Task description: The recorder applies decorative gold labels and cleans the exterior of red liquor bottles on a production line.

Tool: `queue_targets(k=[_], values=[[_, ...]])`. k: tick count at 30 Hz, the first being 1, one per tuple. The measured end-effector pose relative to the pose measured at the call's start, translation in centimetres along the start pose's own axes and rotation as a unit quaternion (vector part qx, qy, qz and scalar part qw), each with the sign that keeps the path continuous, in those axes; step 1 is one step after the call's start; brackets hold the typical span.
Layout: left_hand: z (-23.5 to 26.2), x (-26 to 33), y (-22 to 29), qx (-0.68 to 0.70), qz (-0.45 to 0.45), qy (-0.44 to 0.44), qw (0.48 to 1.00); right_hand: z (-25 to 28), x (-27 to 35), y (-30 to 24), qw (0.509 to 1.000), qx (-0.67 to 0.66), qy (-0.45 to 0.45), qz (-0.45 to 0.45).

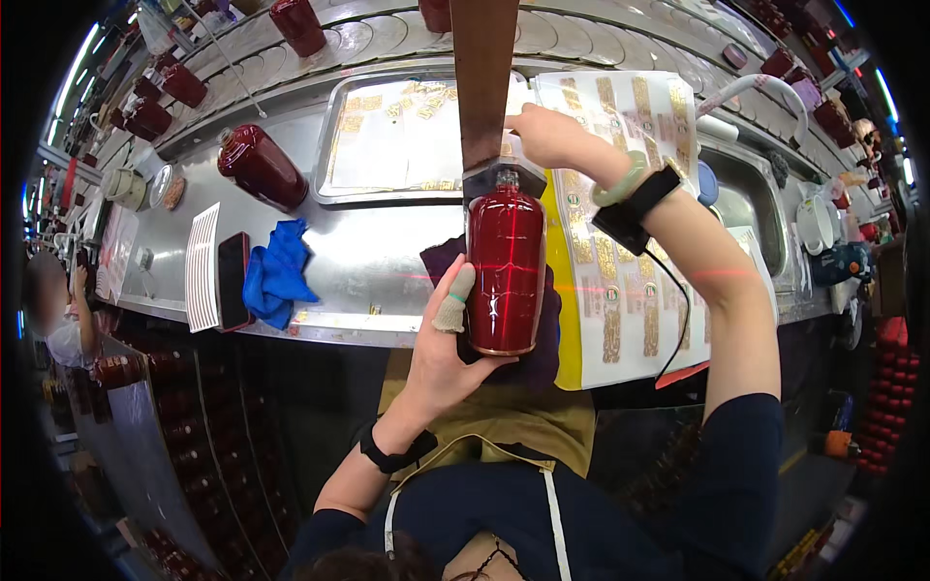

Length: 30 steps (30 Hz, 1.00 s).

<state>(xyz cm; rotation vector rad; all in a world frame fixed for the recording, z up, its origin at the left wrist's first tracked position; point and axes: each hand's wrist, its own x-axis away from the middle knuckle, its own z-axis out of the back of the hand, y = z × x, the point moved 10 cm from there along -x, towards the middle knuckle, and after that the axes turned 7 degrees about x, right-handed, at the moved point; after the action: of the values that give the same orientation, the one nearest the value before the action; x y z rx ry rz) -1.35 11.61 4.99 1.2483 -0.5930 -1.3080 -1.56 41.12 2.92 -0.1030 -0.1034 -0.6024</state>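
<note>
My left hand (438,363) is closed around the lower left side of a glossy dark red bottle (507,271), which it holds with the neck pointing away from me. One finger wears a pale cloth finger cover (453,302). Dark cloth (549,329) shows beside the bottle. Farther off, my right hand (554,137) reaches left to the edge of a brown upright post (485,77). Its fingers are bent together, and what they hold, if anything, cannot be made out. Under the right forearm lies a white sheet (581,329) with rows of gold decals.
A metal tray (325,145) with gold pieces on white paper lies behind. Left of it are another red bottle (262,167), a blue cloth (278,276), a phone (233,281) and a striped card (201,266). A sink (746,198) is at right. Several bottles stand along a conveyor (387,34).
</note>
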Motion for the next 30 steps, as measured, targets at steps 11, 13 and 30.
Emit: queue_targets(k=[11, 13, 30], values=[[0.4, -0.4, -0.5, 0.014, -0.021, -0.013, 1.000, 0.4, -0.6, 4.5, 0.984, -0.028, 0.057, -0.166], [0.4, -0.6, -0.5, 0.013, -0.023, -0.014, 1.000, -0.3, -0.7, 5.5, 0.971, -0.018, 0.052, -0.233], [6.0, -5.3, -2.9, 0.130, -0.017, 0.030, 0.991, -3.5, 0.1, 7.0, 0.940, -0.243, -0.135, -0.199]])
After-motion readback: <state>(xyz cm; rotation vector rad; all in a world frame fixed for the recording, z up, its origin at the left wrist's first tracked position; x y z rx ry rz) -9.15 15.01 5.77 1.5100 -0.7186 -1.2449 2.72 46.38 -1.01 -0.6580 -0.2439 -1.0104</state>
